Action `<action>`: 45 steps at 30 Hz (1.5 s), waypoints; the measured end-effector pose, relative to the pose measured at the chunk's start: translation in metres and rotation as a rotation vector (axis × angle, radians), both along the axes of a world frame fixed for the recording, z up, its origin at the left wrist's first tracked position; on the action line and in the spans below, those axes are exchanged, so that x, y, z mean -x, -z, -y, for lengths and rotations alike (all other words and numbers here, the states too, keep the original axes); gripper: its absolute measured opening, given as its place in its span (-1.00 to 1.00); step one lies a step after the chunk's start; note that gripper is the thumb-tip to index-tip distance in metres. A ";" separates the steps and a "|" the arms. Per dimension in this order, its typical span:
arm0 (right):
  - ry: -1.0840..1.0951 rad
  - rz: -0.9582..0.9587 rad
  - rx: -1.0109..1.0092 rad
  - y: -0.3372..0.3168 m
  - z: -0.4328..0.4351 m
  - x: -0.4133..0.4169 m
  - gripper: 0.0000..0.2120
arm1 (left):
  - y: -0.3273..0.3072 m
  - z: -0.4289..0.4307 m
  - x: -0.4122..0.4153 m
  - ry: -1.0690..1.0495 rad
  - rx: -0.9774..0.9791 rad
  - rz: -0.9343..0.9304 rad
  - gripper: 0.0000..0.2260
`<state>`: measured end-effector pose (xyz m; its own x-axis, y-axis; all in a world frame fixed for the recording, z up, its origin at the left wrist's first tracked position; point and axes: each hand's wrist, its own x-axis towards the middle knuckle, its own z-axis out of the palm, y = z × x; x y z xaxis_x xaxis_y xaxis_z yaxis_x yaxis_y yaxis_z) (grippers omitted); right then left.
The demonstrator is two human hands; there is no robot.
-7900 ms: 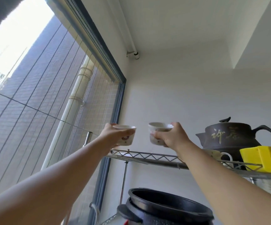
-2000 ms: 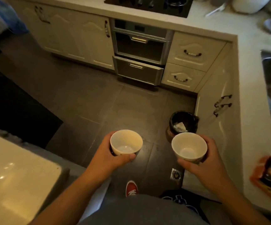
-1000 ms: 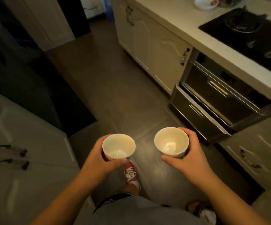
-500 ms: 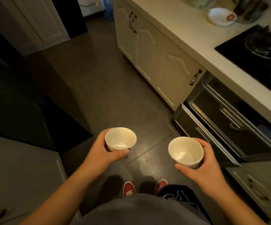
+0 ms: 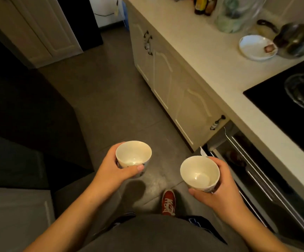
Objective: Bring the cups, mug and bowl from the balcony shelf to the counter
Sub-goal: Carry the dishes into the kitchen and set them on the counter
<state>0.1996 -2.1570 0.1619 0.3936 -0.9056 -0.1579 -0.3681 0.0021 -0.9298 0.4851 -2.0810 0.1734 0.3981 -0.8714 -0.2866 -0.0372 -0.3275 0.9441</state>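
On the far left I see a dark shape and a pale door (image 5: 43, 30) behind it. My left hand (image 5: 114, 171) is wrapped around a small white cup (image 5: 133, 154). The thumb lies across the front of it and the fingers are behind. The cup is upright and I can see right down into it. It is up in the air over the grey floor (image 5: 111, 99).

Below, between my arms, one red shoe (image 5: 169, 202) stands on the floor.

Next comes my right hand (image 5: 220, 190). It is closed around a second cup (image 5: 200, 173), also white and upright, with the thumb under the near edge. This cup is a bit lower in the view than the first one. The two cups are apart and do not touch.

To the right are cream cupboards (image 5: 180, 91) and a dark oven front (image 5: 256, 171). On top is the pale surface (image 5: 211, 57). Neither cup is on it. A black stove top (image 5: 289, 106) sits in it at the right edge. Further back on it are a white plate (image 5: 256, 47), a dark pot (image 5: 296, 40) just beside the plate, a clear jar (image 5: 235, 13) and some bottles (image 5: 204, 5).
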 end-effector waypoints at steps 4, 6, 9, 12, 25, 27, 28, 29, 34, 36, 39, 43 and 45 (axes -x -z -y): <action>-0.131 0.036 -0.008 -0.007 0.063 -0.034 -0.14 | -0.008 0.011 -0.010 -0.083 -0.011 -0.042 -0.34; -0.181 0.054 -0.028 -0.009 0.092 -0.058 -0.16 | -0.011 0.014 -0.020 -0.114 -0.036 -0.038 -0.35; -0.256 0.072 -0.030 -0.006 0.130 -0.100 -0.19 | -0.009 0.024 -0.042 -0.158 -0.061 0.008 -0.36; -0.297 0.078 -0.017 -0.001 0.166 -0.148 -0.21 | -0.002 0.042 -0.071 -0.196 -0.061 0.030 -0.40; -0.174 0.049 -0.017 0.005 0.292 -0.271 -0.16 | -0.002 0.209 -0.244 -0.159 -0.071 -0.014 -0.38; -0.163 0.035 -0.020 -0.001 0.304 -0.276 -0.17 | -0.006 0.239 -0.263 -0.142 -0.075 -0.027 -0.39; -0.157 0.029 -0.022 -0.003 0.310 -0.279 -0.17 | -0.007 0.255 -0.271 -0.139 -0.072 -0.030 -0.40; -0.145 0.025 -0.026 -0.004 0.318 -0.281 -0.18 | -0.006 0.270 -0.279 -0.138 -0.068 -0.033 -0.41; -0.095 0.017 -0.034 -0.002 0.363 -0.301 -0.19 | 0.001 0.342 -0.306 -0.110 -0.063 -0.064 -0.43; -0.073 0.023 -0.027 0.001 0.386 -0.312 -0.18 | 0.004 0.372 -0.317 -0.098 -0.067 -0.075 -0.43; -0.037 0.030 -0.015 0.007 0.428 -0.332 -0.21 | 0.005 0.418 -0.334 -0.078 -0.093 -0.065 -0.38; -0.044 0.048 -0.037 0.010 0.492 -0.361 -0.17 | -0.002 0.471 -0.356 -0.039 -0.102 -0.069 -0.32; -0.048 0.043 -0.013 0.008 0.521 -0.377 -0.18 | -0.007 0.494 -0.365 -0.015 -0.108 -0.072 -0.30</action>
<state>0.5763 -2.6778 0.1534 0.4429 -0.8838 -0.1510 -0.3273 -0.0026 -0.9449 0.8501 -2.5752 0.1805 0.3864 -0.8278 -0.4069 0.0348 -0.4277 0.9032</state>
